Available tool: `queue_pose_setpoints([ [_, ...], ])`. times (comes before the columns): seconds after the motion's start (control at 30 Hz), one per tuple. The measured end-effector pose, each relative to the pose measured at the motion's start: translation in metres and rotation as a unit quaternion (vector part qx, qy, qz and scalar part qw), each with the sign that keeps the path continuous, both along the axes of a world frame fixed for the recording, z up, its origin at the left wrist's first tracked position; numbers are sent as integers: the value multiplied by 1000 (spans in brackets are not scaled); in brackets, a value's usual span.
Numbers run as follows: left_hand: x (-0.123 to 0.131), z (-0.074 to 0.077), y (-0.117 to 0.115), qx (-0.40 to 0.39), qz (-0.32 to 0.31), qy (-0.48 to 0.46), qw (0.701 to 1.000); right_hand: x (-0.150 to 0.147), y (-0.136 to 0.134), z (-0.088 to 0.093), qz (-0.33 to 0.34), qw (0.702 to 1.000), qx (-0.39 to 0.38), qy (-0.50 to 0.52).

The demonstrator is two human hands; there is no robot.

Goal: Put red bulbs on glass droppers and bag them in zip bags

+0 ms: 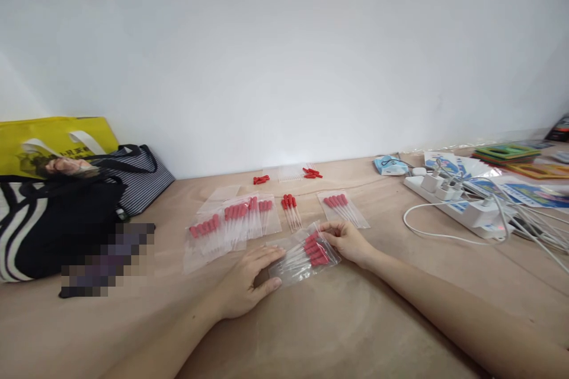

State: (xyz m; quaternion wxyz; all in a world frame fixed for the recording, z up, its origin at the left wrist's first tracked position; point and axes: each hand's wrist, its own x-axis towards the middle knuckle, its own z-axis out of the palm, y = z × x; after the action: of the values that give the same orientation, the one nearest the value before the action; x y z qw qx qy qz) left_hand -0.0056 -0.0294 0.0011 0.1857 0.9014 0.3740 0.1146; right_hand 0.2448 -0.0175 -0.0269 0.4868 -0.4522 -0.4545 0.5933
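Observation:
A clear zip bag [288,275] of droppers with red rubber bulbs [316,249] lies in front of me, its bulbs to the right. My right hand [347,240] pinches the bag's upper right edge. At the bag's left side rests my left hand [246,281], fingers stretched and thumb apart, touching the plastic. Just beyond the bag are several loose droppers [290,207]. To their right lies another filled bag [344,210], and to their left several filled bags [231,225] overlap.
Red bulbs [261,179] and more red-bulbed pieces [312,173] lie near the wall. At right are a power strip [462,207] with chargers and cables, a blue face mask [391,166] and printed cards [453,166]. Bags, including a black one [57,231], stand at left.

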Motion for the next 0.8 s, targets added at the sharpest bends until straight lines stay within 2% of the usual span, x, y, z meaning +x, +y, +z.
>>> queue_pose_setpoints([
  [0.17,1,1,-1,5,1,4,1000,1,11,2,2,997,-32,-68],
  [0.47,1,2,-1,9,-8,-14,1000,-3,21,-1,-85,983,11,-165],
  [0.57,1,1,0,4,-16,-19,1000,5,20,3,-52,984,-18,-170],
  [0.67,1,0,1,0,-19,-25,1000,13,17,8,15,984,-46,-169],
  [0.8,1,0,1,-2,-18,-25,1000,15,10,8,111,982,-16,-150],
])
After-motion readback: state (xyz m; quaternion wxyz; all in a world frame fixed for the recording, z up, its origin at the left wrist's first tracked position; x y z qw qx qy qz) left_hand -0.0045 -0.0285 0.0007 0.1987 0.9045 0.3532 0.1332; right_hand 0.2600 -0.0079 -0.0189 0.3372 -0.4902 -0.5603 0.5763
